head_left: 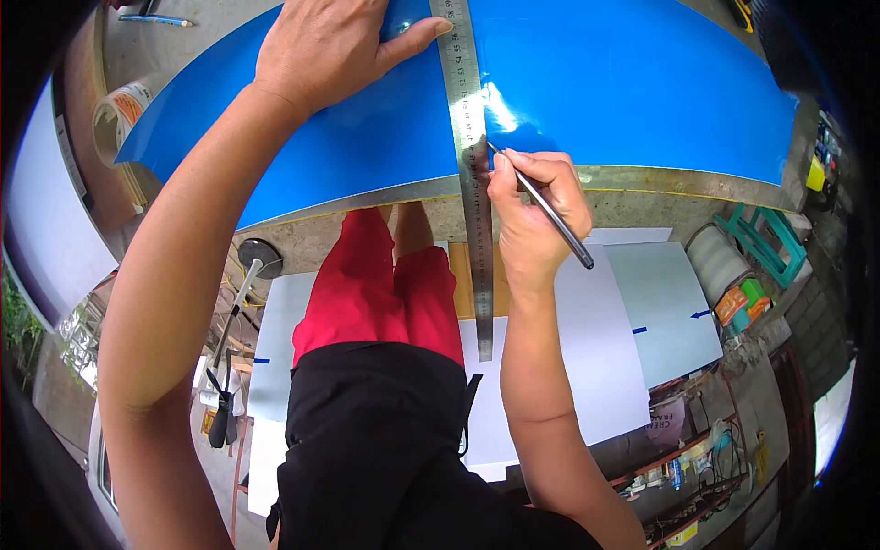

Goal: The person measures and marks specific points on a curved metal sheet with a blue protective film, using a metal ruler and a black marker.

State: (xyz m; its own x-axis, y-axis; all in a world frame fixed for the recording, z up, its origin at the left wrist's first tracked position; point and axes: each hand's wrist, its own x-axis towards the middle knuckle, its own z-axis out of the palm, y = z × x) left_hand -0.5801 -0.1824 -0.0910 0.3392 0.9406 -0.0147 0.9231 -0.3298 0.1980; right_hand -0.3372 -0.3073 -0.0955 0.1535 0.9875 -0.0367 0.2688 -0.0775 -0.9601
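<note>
A glossy blue sheet (642, 92) spreads over the work table, its near edge running along the table's front edge. Across it lies a long steel ruler (465, 101), whose near end sticks out past the edge toward my body. My left hand (325, 46) rests on the sheet left of the ruler, thumb stretched onto the ruler's edge; its other fingers run out of the frame at the top. In my right hand (545, 202) is a slim dark pen (570, 240), pinched between thumb and fingers, its tip at the ruler's right edge.
A paper roll (124, 119) stands left of the sheet, with a blue pencil (156, 19) at the far left. Below the table are large white sheets (587, 357), a teal stool (765, 240) and a cluttered shelf (687, 477). A pole with a round black base (260, 258) stands at left.
</note>
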